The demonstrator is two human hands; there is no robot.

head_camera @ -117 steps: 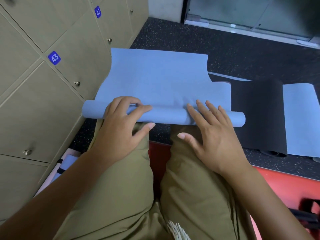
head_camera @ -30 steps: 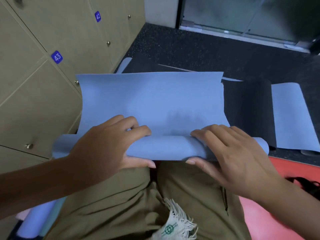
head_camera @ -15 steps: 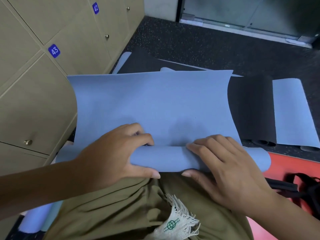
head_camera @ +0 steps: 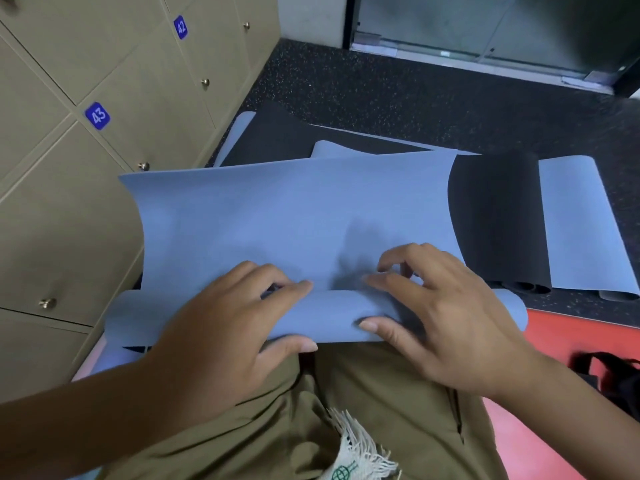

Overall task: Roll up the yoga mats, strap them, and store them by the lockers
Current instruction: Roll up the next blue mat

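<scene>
Both hands, left hand (head_camera: 221, 327) and right hand (head_camera: 446, 317), curl around my blue mat (head_camera: 294, 216) roll, low in the middle of the frame. It looks soft, light and springy, so I hold near the middle.

A bank of beige lockers (head_camera: 114, 81) with small round metal knobs lines the left side of the room, two doors carrying blue number plates (head_camera: 98, 115) reading 43 and 42. Dark speckled rubber flooring (head_camera: 398, 91) stretches to a glass partition (head_camera: 485, 26) set in a metal floor track at the far end. A red floor surface (head_camera: 571, 344) borders the lower right.
</scene>
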